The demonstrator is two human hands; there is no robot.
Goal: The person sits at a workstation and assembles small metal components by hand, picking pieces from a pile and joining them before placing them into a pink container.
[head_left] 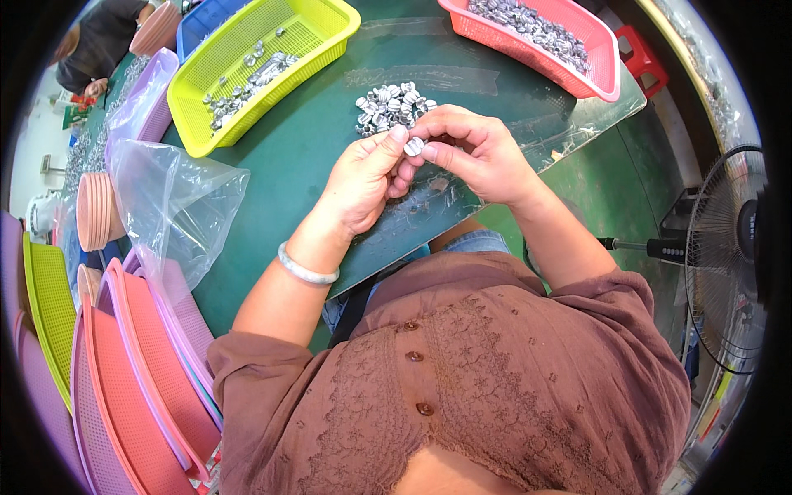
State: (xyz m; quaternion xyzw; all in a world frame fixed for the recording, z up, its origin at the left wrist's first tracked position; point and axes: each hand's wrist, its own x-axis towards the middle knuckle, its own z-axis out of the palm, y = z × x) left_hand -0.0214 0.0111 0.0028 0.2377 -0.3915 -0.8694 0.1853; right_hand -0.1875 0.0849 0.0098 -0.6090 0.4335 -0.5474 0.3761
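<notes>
Both hands meet above the green table and pinch one small silver metal part between their fingertips. My left hand has thumb and forefinger on its left side, and a pale bangle rings that wrist. My right hand grips it from the right. Just beyond the fingers lies a small pile of the same silver parts on the table.
A yellow-green basket with several silver parts stands at the far left, a pink basket full of them at the far right. A clear plastic bag and stacked pink and purple baskets sit left. A floor fan stands right.
</notes>
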